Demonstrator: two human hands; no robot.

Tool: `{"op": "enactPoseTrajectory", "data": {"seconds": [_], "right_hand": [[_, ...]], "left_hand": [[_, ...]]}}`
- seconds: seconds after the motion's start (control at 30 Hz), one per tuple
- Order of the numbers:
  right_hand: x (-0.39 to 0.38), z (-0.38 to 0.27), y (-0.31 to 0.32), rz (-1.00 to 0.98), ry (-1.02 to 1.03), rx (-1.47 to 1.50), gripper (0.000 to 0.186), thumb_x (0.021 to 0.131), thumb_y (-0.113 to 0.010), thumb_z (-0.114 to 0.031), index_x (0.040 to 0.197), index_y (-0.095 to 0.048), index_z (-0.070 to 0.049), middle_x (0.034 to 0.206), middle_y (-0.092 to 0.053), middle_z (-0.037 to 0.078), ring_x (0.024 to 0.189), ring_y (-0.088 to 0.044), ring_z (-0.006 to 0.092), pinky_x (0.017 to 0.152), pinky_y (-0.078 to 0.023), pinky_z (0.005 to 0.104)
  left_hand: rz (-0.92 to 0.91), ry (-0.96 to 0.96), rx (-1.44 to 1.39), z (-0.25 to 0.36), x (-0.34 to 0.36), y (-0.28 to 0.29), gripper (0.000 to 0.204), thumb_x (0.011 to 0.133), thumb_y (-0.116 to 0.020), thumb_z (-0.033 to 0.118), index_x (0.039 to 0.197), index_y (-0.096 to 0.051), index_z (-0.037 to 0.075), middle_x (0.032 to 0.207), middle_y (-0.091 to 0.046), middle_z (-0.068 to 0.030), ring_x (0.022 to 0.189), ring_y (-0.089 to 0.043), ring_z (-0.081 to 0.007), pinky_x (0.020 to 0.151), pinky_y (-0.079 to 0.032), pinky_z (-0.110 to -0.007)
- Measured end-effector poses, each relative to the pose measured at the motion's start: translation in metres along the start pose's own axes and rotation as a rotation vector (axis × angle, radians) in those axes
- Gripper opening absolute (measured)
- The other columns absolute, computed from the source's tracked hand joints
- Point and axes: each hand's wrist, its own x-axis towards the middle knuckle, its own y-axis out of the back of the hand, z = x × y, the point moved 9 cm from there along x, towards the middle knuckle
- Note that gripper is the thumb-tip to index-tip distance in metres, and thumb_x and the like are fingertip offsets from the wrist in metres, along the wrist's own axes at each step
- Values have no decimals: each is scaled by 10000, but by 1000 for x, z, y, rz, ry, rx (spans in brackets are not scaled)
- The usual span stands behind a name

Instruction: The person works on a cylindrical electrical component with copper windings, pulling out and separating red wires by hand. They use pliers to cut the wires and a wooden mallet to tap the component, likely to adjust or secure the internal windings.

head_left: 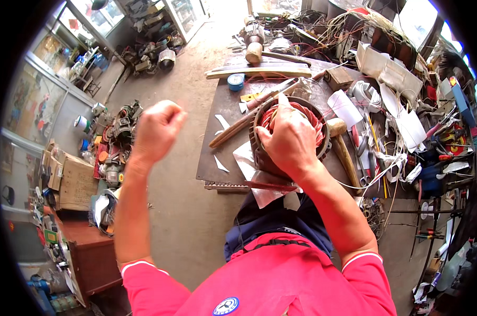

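In front of me on the table stands a ribbed metal motor stator (pixel 256 149) with red wire windings (pixel 318 125) round its inside. My right hand (pixel 291 138) lies over its opening, back of the hand up. Its thumb and forefinger are spread apart against the windings, and the other fingers are largely hidden. Off the table's left side, my left hand (pixel 159 130) is raised with its fingers curled closed. It is slightly blurred, and anything inside the fist is hidden. A wooden mallet (pixel 342 145) lies right of the stator, and a wooden stick (pixel 233 130) lies left.
The dark tabletop (pixel 209 158) also carries a blue round tin (pixel 236 81), scissors (pixel 364 176) and white paper pieces (pixel 345 108). Tangled wires (pixel 349 23) heap up at the back right. Cardboard boxes (pixel 77 181) and motor parts (pixel 122 126) stand on the left.
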Motion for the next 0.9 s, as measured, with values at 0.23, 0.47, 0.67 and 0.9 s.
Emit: {"op": "enactPoseTrajectory", "data": {"seconds": [0.23,0.47,0.67,0.9], "right_hand": [[24,-12,-17,3,134,235,229,920,-663,-276,924,-666,-47,951,-673,157,896,-658,338,790,-518,449],[33,45,-17,-53,-591,1569,298,1062,-444,-293,839,-473,-98,569,-364,-46,422,-281,60,395,-223,234],[54,5,31,-20,-255,1436,394,1035,-527,-349,723,-498,-111,537,-426,-27,418,-336,66,364,-240,254],[100,-19,93,-269,161,1628,160,984,-559,-171,860,-576,-71,647,-490,-11,546,-451,109,477,-374,260]], "left_hand": [[-91,93,-323,18,-16,-89,161,899,-700,123,981,-673,-12,901,-677,-69,758,-612,-120,699,-512,-280],[-81,-122,-497,86,5,-101,608,848,-783,220,1359,-532,6,1152,-666,-116,1040,-634,-199,930,-501,-362],[-457,48,-1285,113,22,-159,486,923,-721,132,1335,-499,2,1079,-675,-84,1015,-649,-135,887,-529,-286],[-456,70,-1295,132,27,-178,309,989,-641,306,886,-632,15,725,-609,-12,607,-563,-87,562,-479,-244]]}}
